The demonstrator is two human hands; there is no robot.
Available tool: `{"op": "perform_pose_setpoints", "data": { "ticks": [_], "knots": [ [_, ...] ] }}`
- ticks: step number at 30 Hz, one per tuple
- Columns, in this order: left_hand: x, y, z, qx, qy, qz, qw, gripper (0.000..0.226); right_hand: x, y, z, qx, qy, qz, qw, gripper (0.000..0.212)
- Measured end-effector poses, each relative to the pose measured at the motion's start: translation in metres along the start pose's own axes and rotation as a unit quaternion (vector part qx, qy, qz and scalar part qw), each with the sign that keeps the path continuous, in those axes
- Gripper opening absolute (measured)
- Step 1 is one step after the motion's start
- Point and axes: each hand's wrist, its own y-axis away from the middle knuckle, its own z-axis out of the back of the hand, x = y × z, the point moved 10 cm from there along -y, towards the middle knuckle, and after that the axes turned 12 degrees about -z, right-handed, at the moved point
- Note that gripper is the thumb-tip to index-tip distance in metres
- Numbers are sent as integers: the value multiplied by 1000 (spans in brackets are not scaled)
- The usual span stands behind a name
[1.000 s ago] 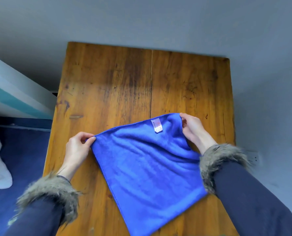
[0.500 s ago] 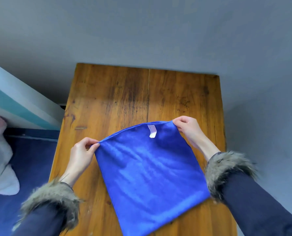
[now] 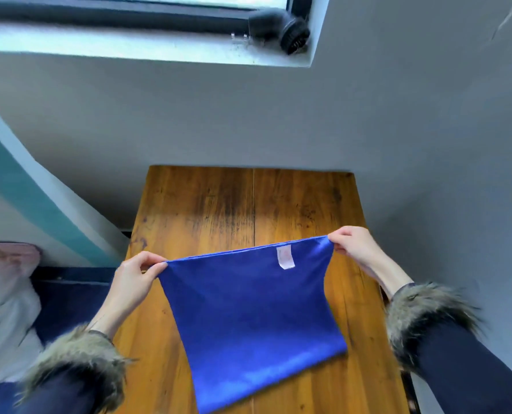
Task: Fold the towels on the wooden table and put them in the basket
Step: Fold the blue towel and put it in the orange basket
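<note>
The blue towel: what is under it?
Under the blue towel only the wooden table shows. The left hand and right hand pinch its far corners. Anything under the cloth is hidden.

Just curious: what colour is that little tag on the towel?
White, on the blue towel; the tag shows in the head view.

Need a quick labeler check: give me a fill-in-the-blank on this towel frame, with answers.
1. The towel is ____ in colour.
2. Each hand, left hand and right hand, pinches a far ____ of the towel.
3. The white tag sits nearer the ____ hand.
4. The towel's near end rests on the ____ table.

Answers: blue; corner; right; wooden
</note>
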Motion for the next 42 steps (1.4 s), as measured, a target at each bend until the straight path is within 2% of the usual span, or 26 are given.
{"op": "perform_pose_setpoints", "data": {
  "ticks": [5, 11, 15, 19, 23, 29, 36, 39, 42],
  "knots": [
    [-68, -22, 39, -10, 25, -81, 996, 18, 52, 35, 45, -75, 1, 98, 992, 14],
    [-145, -36, 95, -72, 74, -180, 978, 21, 112, 81, 90, -125, -57, 200, 970, 22],
    [-172, -34, 117, -104, 108, -221, 964, 25, 134, 104, 105, -166, -20, 246, 955, 25],
    [-182, -29, 124, -94, 87, -247, 961, 28, 139, 117, 114, -180, -41, 263, 947, 24],
    [-189, -24, 125, -64, 19, -283, 957, 31, 141, 123, 113, -151, -86, 274, 946, 24],
    [-188, -28, 123, -53, -48, -270, 960, 21, 150, 128, 108, -130, -78, 285, 946, 24],
    [-158, -56, 100, -29, -134, -173, 975, 16, 138, 98, 80, -139, 75, 229, 961, 14],
    [-161, -66, 100, -65, -141, -160, 975, 15, 145, 92, 71, -153, 144, 230, 950, 21],
    [-182, -71, 108, -116, -134, -195, 965, 15, 161, 89, 78, -198, 138, 242, 940, 22]
  ]
}}
